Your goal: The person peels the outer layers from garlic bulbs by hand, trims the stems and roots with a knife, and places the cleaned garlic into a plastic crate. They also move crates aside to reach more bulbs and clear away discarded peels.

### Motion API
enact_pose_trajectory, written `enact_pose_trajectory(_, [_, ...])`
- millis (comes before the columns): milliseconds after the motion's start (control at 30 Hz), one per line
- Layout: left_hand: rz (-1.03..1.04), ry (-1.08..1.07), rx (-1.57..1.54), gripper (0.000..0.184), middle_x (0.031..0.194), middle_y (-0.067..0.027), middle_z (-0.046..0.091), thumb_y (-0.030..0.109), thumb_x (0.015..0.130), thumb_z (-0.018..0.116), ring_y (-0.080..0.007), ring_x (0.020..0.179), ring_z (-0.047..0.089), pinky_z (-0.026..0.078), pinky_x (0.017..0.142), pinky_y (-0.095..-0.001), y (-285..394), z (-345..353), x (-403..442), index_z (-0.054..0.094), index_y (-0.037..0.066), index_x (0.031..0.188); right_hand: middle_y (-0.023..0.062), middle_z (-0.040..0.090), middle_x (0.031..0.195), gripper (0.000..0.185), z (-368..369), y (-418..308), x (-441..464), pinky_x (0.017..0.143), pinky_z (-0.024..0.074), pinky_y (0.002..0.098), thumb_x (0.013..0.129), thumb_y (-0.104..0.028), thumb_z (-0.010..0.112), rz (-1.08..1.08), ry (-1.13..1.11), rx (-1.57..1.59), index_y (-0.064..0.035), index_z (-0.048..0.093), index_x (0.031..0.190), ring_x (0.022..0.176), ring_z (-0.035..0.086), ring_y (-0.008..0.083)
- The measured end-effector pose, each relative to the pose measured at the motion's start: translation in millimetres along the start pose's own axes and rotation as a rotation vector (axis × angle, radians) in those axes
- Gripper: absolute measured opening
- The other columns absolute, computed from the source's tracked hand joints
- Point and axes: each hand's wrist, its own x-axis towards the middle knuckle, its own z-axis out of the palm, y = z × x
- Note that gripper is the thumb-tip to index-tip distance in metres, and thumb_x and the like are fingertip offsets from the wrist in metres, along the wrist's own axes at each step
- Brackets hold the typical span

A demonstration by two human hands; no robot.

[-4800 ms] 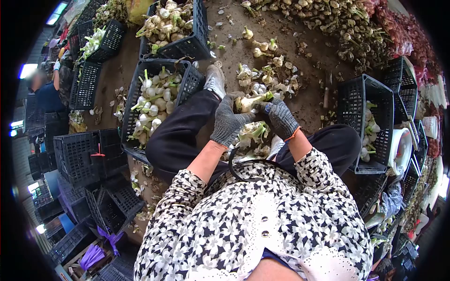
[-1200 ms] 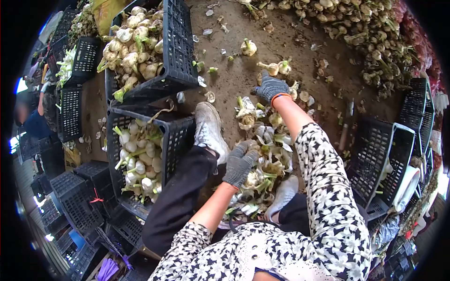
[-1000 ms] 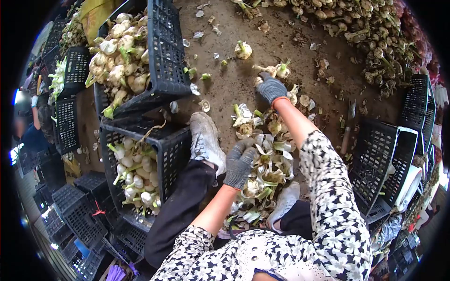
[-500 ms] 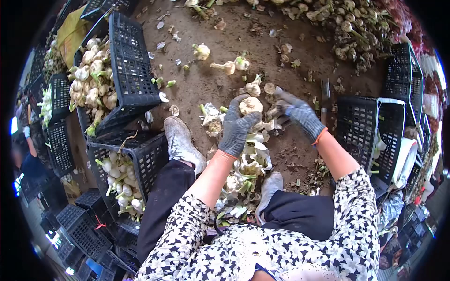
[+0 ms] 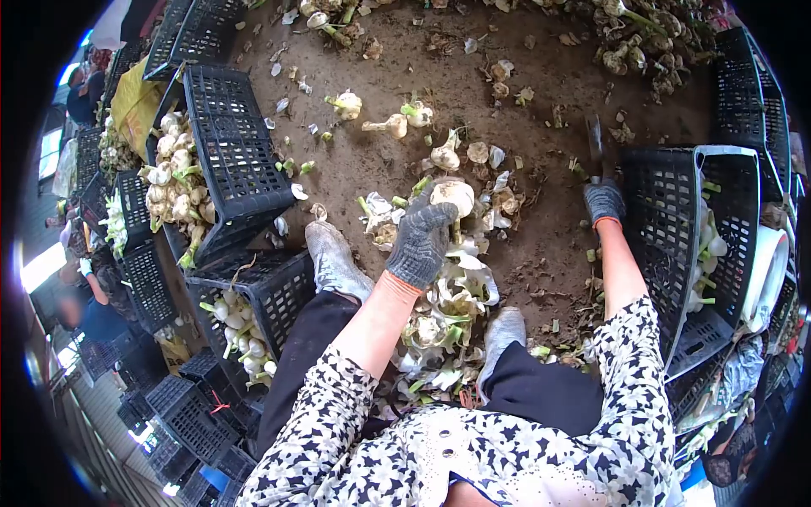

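My left hand [image 5: 422,237], in a grey knitted glove, is closed round a garlic bulb [image 5: 453,196] above the peelings between my feet. At the right, my right hand [image 5: 604,201], gloved too, has its fingers wrapped round the handle of a knife [image 5: 596,139]. The blade points away from me, close to the ground beside a black crate. Loose garlic bulbs [image 5: 394,126] with short stems lie on the ground beyond my left hand. Leaves and peelings [image 5: 448,313] are heaped below it, between my shoes.
Black crates of garlic stand at the left [image 5: 236,135] and below that [image 5: 287,287]. Another crate [image 5: 659,220] with garlic is at the right, beside a white bucket [image 5: 766,275]. A garlic pile [image 5: 650,42] lies at the top right. A person [image 5: 89,313] is at the far left.
My right hand has moved away from the bulb, to the right, and taken hold of the knife. My left hand still holds the bulb. The view has shifted a little.
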Motion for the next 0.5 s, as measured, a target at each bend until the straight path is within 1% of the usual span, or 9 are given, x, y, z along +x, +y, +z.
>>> enact_pose_trajectory(33, [-0.023,-0.047,0.077,0.035,0.084,-0.0071,0.055,0.01,0.067,0.055,-0.0168,0.076,0.055,0.049,0.067,-0.0279,4,3,-3,0.048,0.002,0.101,0.0152,0.058,0.091,0.052,28,19,25,0.067,0.0446,0.0391,0.075,-0.031,0.05,-0.126,0.288,-0.005,-0.0233,0.033,0.124,0.078,0.057,0.0295])
enact_pose_trajectory(67, [-0.026,-0.049,0.082,0.035,0.084,-0.0071,0.055,0.01,0.067,0.055,-0.0168,0.076,0.055,0.049,0.067,-0.0279,2,3,-4,0.048,0.002,0.101,0.0152,0.058,0.091,0.052,36,25,29,0.067,0.0446,0.0391,0.075,-0.031,0.05,-0.122,0.286,-0.001,-0.0233,0.033,0.124,0.078,0.057,0.0295])
enact_pose_trajectory(133, [0.095,0.005,0.422,0.039,0.084,-0.0057,0.054,0.004,0.064,0.059,-0.0142,0.075,0.054,0.049,0.064,-0.027,-1,4,-5,0.048,0.004,0.102,0.0098,0.058,0.078,0.04,39,32,32,0.056,0.044,0.0337,0.078,-0.031,0.049,-0.116,0.094,0.874,-0.0214,0.043,0.117,0.065,0.056,0.0218])
enact_pose_trajectory(167, [0.037,0.025,0.342,0.044,0.084,-0.0047,0.054,0.0,0.061,0.063,-0.012,0.077,0.053,0.047,0.066,-0.0253,3,10,-6,0.047,0.005,0.102,0.0055,0.054,0.073,0.032,10,14,-7,0.049,0.0405,0.027,0.081,-0.026,0.05,0.039,-0.101,1.05,-0.0158,0.049,0.112,0.061,0.051,0.0134])
enact_pose_trajectory(233, [0.103,0.013,0.527,0.043,0.088,-0.0049,0.053,0.002,0.063,0.06,-0.0116,0.077,0.053,0.048,0.067,-0.0248,-7,-4,0,0.046,0.004,0.104,0.0027,0.051,0.072,0.033,10,13,-34,0.05,0.0432,0.0263,0.079,-0.02,0.054,-0.329,-0.195,1.438,-0.0107,0.049,0.11,0.059,0.05,0.0114])
enact_pose_trajectory(300, [0.164,0.0,0.715,0.042,0.091,-0.005,0.053,0.004,0.065,0.057,-0.0112,0.077,0.053,0.048,0.067,-0.0244,-9,-4,-2,0.046,0.003,0.105,0.002,0.053,0.078,0.034,0,-14,-81,0.056,0.0469,0.0271,0.076,-0.011,0.058,-0.584,-0.002,1.305,-0.0081,0.049,0.109,0.063,0.053,0.0122])
enact_pose_trajectory(367, [0.091,0.017,0.624,0.039,0.092,-0.0067,0.053,0.004,0.067,0.058,-0.0116,0.077,0.053,0.048,0.067,-0.0247,-4,8,-7,0.046,0.001,0.104,0.0049,0.058,0.083,0.037,-40,-38,-151,0.063,0.0491,0.0282,0.073,-0.014,0.062,-0.733,-0.161,1.332,-0.0081,0.05,0.107,0.07,0.057,0.0152])
enact_pose_trajectory(433, [0.081,0.02,0.669,0.046,0.093,-0.008,0.052,0.009,0.066,0.063,-0.0137,0.082,0.053,0.046,0.071,-0.0267,-5,4,-8,0.043,0.002,0.106,0.0094,0.06,0.088,0.039,-46,-44,-164,0.065,0.0483,0.0292,0.069,-0.018,0.064,-1.047,0.211,0.677,-0.0083,0.052,0.105,0.077,0.059,0.0194])
enact_pose_trajectory(500, [0.077,0.03,0.719,0.053,0.095,-0.0094,0.052,0.015,0.065,0.069,-0.0158,0.086,0.052,0.045,0.075,-0.0287,-12,-14,-3,0.041,0.003,0.109,0.0101,0.06,0.088,0.04,-53,-52,-173,0.066,0.0477,0.0301,0.067,-0.02,0.064,-1.147,0.187,0.548,-0.0087,0.053,0.104,0.077,0.059,0.0213])
